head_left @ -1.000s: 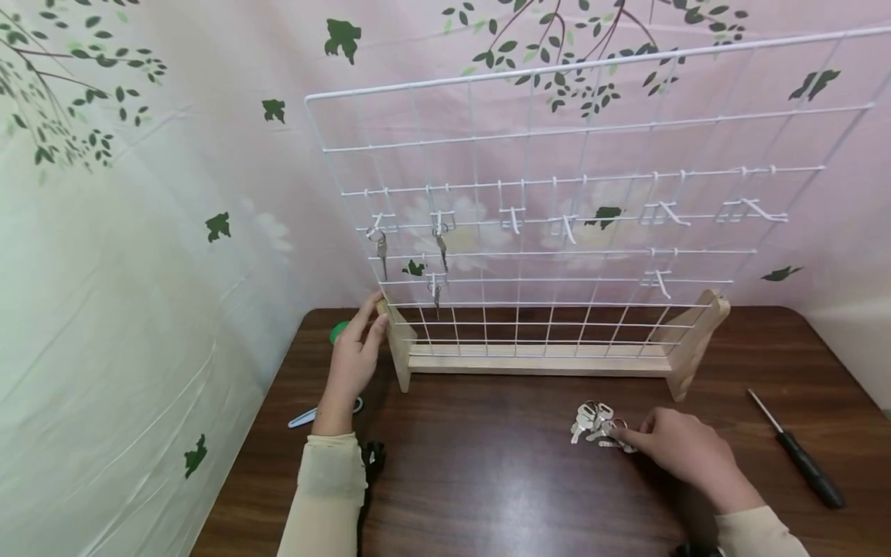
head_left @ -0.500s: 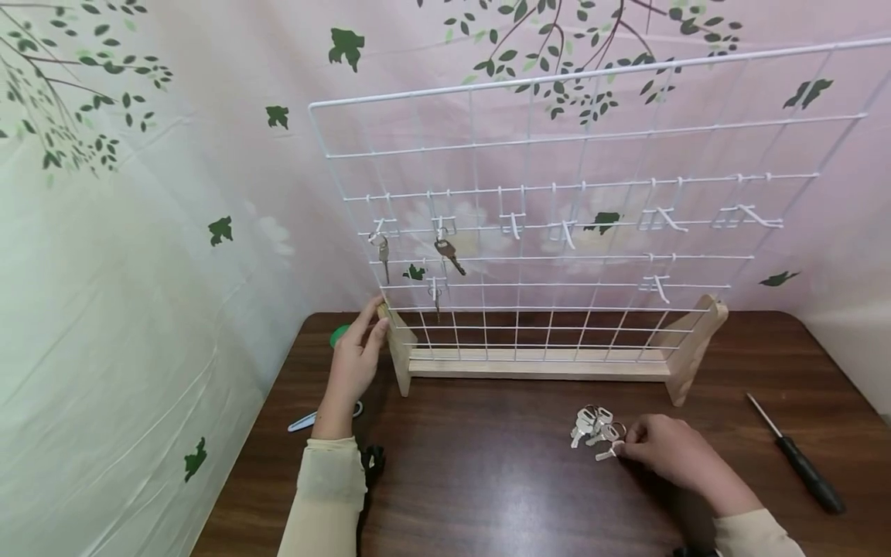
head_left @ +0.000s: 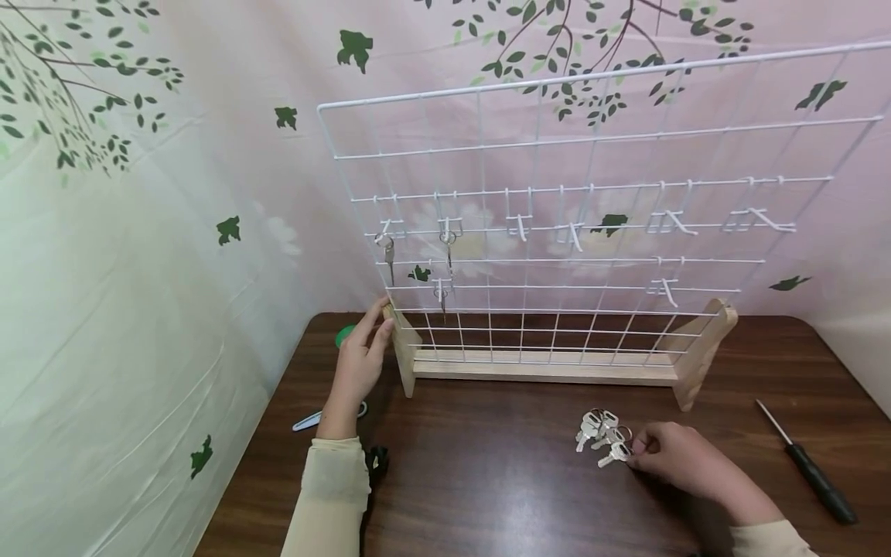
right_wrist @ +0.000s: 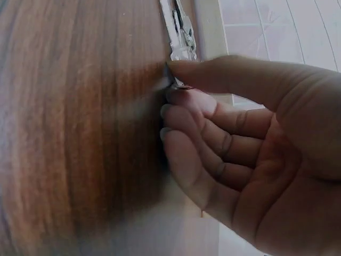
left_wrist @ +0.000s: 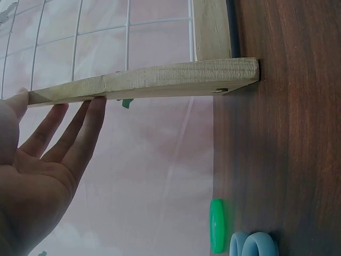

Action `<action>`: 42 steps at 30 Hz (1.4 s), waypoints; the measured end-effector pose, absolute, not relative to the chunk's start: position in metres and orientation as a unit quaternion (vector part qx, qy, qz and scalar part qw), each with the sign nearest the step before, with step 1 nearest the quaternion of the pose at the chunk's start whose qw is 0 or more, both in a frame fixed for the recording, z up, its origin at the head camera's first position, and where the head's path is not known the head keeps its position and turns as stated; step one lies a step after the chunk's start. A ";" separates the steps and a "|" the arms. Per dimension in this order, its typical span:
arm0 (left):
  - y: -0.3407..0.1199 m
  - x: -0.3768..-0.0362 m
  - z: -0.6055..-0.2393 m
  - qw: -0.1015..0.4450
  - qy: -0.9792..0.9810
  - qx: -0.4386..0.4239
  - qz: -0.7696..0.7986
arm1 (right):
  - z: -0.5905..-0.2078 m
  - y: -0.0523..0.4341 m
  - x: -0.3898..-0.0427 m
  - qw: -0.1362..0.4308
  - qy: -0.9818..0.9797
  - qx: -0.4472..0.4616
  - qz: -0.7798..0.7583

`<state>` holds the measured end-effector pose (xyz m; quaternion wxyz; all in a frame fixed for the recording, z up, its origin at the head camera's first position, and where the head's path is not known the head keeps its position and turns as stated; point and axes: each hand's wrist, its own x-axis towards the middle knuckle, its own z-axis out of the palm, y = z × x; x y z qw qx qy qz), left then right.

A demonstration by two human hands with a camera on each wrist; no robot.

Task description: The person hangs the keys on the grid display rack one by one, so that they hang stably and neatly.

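My left hand [head_left: 360,360] grips the wooden side piece [left_wrist: 160,80] of a white wire grid rack [head_left: 529,143], thumb and fingertips at its edge. On the table, my right hand [head_left: 678,464] pinches a silver key [head_left: 615,455] by its ring end between thumb and index finger. Several more silver keys on rings [head_left: 595,424] lie bunched right beside it. In the right wrist view, keys [right_wrist: 182,32] stick out past the thumb, and the other fingers curl in below. A key [head_left: 389,251] hangs on the rack's upper left hook, another key [head_left: 449,251] on the hook beside it.
A third key [head_left: 442,302] hangs on a lower hook. Several bare white hooks [head_left: 674,222] line the grid to the right. A black-handled screwdriver [head_left: 810,468] lies at the right. Pale blue scissors [head_left: 308,421] and a green round object [head_left: 344,335] lie left.
My right hand has shifted the pinched key slightly apart from the bunch, toward the front. The key on the second upper hook has swung and turned. My left hand keeps its hold.
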<state>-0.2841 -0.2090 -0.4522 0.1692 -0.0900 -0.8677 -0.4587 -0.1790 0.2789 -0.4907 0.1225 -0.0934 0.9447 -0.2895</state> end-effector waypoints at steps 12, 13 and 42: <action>-0.208 -0.284 -0.453 0.169 -0.868 -0.091 -0.458 | -0.494 0.283 -0.179 0.119 0.932 -0.095 -0.329; -0.208 -0.284 -0.453 0.170 -0.868 -0.091 -0.457 | -0.494 0.282 -0.179 0.113 0.933 -0.089 -0.329; -0.208 -0.283 -0.451 0.168 -0.872 -0.084 -0.453 | -0.507 0.270 -0.202 0.048 0.806 -0.026 -0.589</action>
